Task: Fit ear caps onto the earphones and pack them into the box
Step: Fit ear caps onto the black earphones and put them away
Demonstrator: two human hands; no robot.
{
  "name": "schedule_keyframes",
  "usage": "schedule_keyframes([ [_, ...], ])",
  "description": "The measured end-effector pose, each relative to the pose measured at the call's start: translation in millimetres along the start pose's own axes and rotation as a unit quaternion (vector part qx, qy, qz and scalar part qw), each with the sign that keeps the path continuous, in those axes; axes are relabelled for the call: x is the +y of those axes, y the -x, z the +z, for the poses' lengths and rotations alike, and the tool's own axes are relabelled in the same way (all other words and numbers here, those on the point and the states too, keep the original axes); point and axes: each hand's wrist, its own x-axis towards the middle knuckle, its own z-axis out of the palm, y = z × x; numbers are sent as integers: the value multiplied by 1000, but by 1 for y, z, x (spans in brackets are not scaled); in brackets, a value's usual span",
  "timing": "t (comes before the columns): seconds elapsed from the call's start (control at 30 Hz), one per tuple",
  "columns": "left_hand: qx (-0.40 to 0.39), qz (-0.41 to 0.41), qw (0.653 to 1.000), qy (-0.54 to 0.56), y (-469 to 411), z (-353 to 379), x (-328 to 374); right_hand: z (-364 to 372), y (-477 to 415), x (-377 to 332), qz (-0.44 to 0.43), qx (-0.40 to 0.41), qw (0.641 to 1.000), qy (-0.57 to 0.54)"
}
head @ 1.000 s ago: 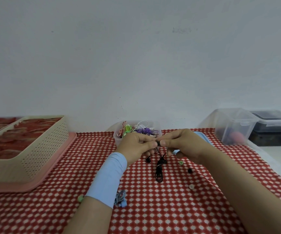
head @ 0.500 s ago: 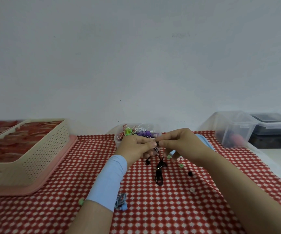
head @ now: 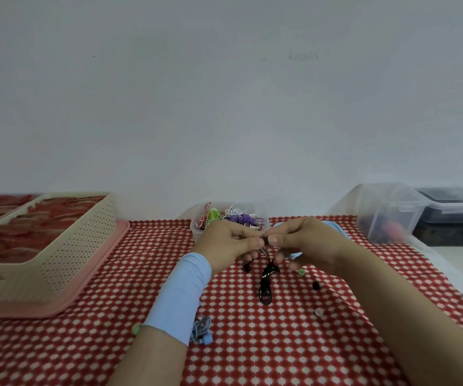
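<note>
Nearest, beside the left forearm, a coiled pair of blue earphones (head: 201, 330) lies on the checked tablecloth (head: 252, 358), with a green ear cap (head: 136, 328) just to its left. Further in and to the right, three more caps lie loose and apart: a pale ear cap (head: 319, 312), a black ear cap (head: 316, 286) and a second green cap (head: 301, 272) close under the right hand.

The black earphones (head: 266, 285) trail their bundled cable onto the cloth, and one bud hangs free under the left hand. The left hand (head: 227, 243) and right hand (head: 305, 240) meet above the cloth, each pinching the small dark end of the black earphones between thumb and forefinger. Whether a cap sits there is too small to tell.

Behind them stands a clear tub (head: 194, 231) of tangled coloured earphones. A beige basket (head: 80, 246) sits far left and a clear box (head: 386, 215) far right.

The likely risks:
- A cap pushed on crooked could spring out of the fingertips and roll among the loose ones.
- The pattern of the cloth would make a small cap hard to find.
- Tugging on the bud could drag the cable across the nearby caps.
- The left forearm could sweep the near green cap off the table edge.
</note>
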Motion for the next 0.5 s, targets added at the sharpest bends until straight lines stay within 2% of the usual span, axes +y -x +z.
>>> schedule_keyframes([
  [0.27,-11,-10,999,-32,0,0,-3,2,-3,1,40,8,999,-2],
  [0.5,-3,-26,1000,-1,1,2,-2,-1,1,-3,11,-4,1000,17],
])
